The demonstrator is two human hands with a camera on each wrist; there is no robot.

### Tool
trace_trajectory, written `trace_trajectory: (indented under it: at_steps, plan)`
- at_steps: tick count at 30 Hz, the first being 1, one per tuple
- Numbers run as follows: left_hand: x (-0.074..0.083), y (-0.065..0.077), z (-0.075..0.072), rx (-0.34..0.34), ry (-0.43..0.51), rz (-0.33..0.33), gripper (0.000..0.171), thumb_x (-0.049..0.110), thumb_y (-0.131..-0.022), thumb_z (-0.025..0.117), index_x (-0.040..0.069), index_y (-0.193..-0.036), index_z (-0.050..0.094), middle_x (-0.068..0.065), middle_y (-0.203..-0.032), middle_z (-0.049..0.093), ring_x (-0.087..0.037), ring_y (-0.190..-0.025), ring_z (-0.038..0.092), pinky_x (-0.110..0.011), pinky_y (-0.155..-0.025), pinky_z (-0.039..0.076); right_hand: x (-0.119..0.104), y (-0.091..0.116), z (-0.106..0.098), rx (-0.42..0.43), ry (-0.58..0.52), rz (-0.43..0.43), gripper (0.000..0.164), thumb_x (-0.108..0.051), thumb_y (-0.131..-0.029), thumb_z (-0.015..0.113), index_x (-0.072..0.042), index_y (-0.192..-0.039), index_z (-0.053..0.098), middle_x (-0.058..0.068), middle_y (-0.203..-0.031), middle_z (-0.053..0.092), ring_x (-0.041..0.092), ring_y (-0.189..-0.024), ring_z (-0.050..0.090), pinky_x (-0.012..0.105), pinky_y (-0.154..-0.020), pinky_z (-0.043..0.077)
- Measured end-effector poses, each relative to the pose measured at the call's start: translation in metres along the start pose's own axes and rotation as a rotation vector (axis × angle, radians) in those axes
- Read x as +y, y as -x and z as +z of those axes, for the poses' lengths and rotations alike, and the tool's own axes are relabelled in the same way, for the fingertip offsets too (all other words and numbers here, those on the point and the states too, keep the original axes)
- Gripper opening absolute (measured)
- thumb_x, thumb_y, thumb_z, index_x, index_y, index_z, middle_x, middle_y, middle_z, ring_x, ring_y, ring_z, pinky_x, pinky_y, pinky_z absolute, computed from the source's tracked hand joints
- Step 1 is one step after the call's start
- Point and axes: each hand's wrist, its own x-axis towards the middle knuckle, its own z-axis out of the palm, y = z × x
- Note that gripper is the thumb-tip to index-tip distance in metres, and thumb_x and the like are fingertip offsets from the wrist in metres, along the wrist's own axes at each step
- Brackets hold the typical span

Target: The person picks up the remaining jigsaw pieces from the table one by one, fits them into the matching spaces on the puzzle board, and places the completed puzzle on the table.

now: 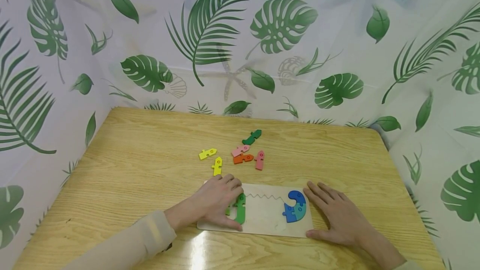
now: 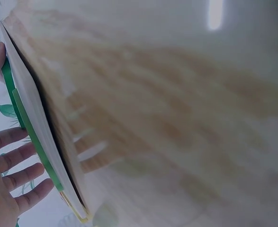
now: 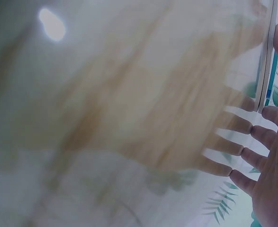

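A pale wooden puzzle board [image 1: 264, 218] lies near the front of the table. My left hand [image 1: 219, 201] rests over its left end, palm down, covering part of the green puzzle pieces [image 1: 241, 213] there. In the left wrist view its thumb and loosely spread fingers [image 2: 16, 156] lie along the green pieces [image 2: 37, 142]. Blue puzzle pieces [image 1: 297, 197] sit joined in a curve at the board's right end. Beside that end, my right hand [image 1: 337, 216] lies with fingers extended, fingertips and thumb at the board's edge [image 3: 263, 61].
Beyond the board lie loose pieces: two yellow ones [image 1: 207, 153], two pink ones [image 1: 260, 160], an orange one [image 1: 243, 159] and a dark green one [image 1: 252, 137]. A leaf-patterned cloth [image 1: 225, 95] hangs behind and at both sides of the wooden table [image 1: 150, 149].
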Motion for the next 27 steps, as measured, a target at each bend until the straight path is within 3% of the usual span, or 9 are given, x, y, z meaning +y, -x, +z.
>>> trace_trajectory:
  at_steps: [27]
  plan:
    - [0.0033,-0.0007,-0.0006,0.023,-0.054,0.036,0.098,0.097,-0.079,0.05,0.018,-0.137,0.063,-0.004,-0.143,0.062,-0.02,-0.127,0.059,-0.037,-0.1,0.056,0.0014,-0.0001,-0.0003,-0.023,-0.007,0.008,0.112,-0.089,-0.081,0.061,-0.019,-0.165,0.038,0.009,-0.172,0.038,0.04,-0.156,0.038,0.066,-0.117,0.043]
